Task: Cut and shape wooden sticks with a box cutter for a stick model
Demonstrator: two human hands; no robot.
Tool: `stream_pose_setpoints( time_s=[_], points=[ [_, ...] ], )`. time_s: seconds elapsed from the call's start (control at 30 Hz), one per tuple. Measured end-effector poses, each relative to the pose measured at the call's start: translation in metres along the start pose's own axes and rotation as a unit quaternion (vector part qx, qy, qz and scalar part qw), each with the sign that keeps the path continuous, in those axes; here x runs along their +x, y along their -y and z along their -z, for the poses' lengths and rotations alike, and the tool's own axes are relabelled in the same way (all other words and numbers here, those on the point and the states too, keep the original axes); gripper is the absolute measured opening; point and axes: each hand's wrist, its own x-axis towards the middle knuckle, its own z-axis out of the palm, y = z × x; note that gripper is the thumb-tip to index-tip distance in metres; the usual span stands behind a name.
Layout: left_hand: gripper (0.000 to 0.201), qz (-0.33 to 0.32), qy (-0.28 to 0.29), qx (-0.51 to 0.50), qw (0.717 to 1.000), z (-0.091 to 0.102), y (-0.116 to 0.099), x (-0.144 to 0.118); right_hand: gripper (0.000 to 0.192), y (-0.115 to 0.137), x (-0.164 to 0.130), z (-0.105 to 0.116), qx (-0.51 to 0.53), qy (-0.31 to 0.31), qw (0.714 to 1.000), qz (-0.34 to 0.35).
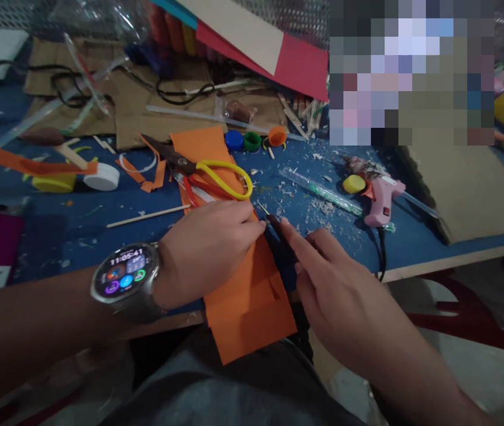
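Note:
An orange paper sheet lies over the front edge of the blue table, with cut slits in it. My left hand, with a smartwatch on the wrist, presses flat on the sheet's upper part. My right hand grips a dark craft knife whose thin blade tip touches the sheet's right edge near my left fingertips. Yellow-handled scissors lie on the paper just beyond my left hand.
A pink glue gun with its black cord lies to the right, beside a glue stick. Bottle caps, wooden sticks, orange strips, cardboard and paper scraps crowd the table. A red chair frame stands below right.

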Motion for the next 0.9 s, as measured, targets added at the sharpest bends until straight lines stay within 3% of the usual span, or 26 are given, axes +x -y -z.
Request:
stream_pose_setpoints(
  time_s=[0.43, 0.9],
  points=[
    [0.029, 0.003, 0.001, 0.026, 1.0, 0.0031, -0.0034, 0.0018, 0.066, -0.0002, 0.0013, 0.0014, -0.017, 0.003, 1.0, 0.017],
    [0.033, 0.007, 0.001, -0.025, 1.0, -0.0004, 0.0014, 0.0048, 0.068, 0.0056, 0.0004, 0.0029, -0.077, 0.017, 0.996, 0.033]
  ],
)
